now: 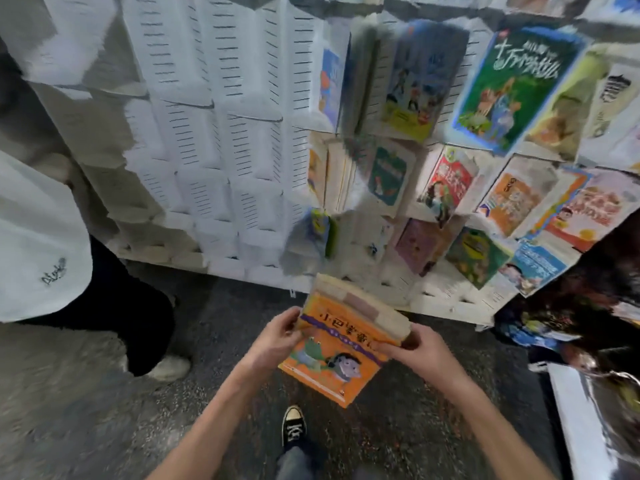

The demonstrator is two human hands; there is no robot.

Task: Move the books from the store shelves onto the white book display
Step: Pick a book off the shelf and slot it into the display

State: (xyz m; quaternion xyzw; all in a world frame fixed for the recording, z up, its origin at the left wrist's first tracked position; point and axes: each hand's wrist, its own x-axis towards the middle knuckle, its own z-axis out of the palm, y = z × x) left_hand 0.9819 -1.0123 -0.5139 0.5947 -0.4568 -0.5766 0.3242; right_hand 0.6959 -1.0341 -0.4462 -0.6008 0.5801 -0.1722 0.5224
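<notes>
left hand [282, 336] gripped stack of books [341, 336] | right hand [417, 351] gripped its right side | white book display [207, 133] behind

Motion-blurred white book display [207, 133] w/ smeared cover titles, bystander in white shirt [38, 237] cut off at left edge, dark pile [588, 306] at right too smeared to ID, fingertips hidden behind orange books [332, 355].

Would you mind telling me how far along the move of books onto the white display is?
Done: the right part of the white slotted book display already holds many colourful picture books. In hand: the left hand and right hand grip a small stack topped by an orange-covered book. Left: the display's left pockets have no books in them; the store shelves are out of view.
</notes>
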